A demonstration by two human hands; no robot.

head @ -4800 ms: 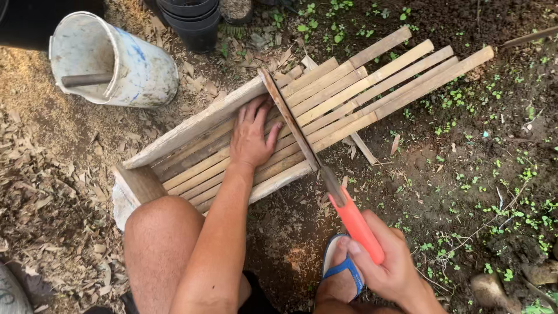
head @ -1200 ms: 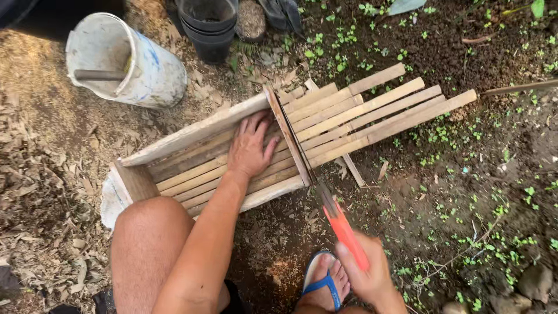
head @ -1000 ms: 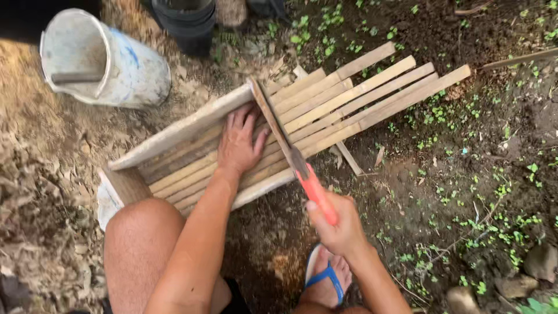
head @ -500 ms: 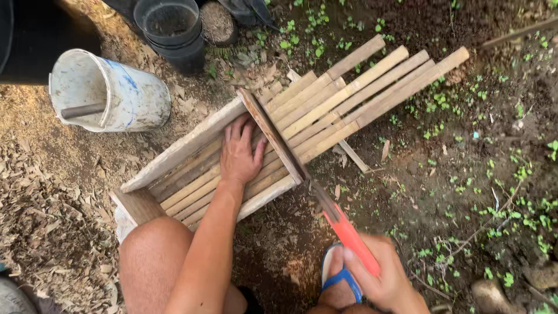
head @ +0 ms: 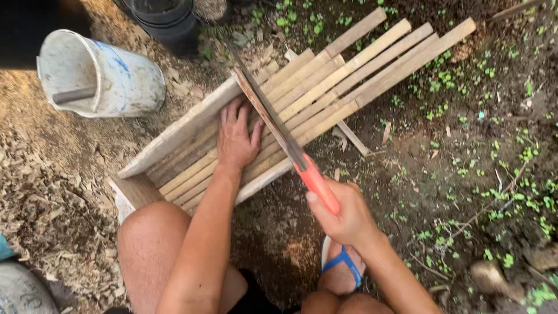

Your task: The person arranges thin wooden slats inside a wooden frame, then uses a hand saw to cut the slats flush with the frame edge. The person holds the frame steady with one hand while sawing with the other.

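Head view: the right hand (head: 344, 216) is closed around the red handle of a saw (head: 279, 131), whose blade lies across the bamboo slats (head: 349, 75). The left hand (head: 237, 139) presses flat, fingers spread, on the slats just beside the blade, gripping nothing. A white bucket (head: 110, 78) lies tipped over nearby on the dirt.
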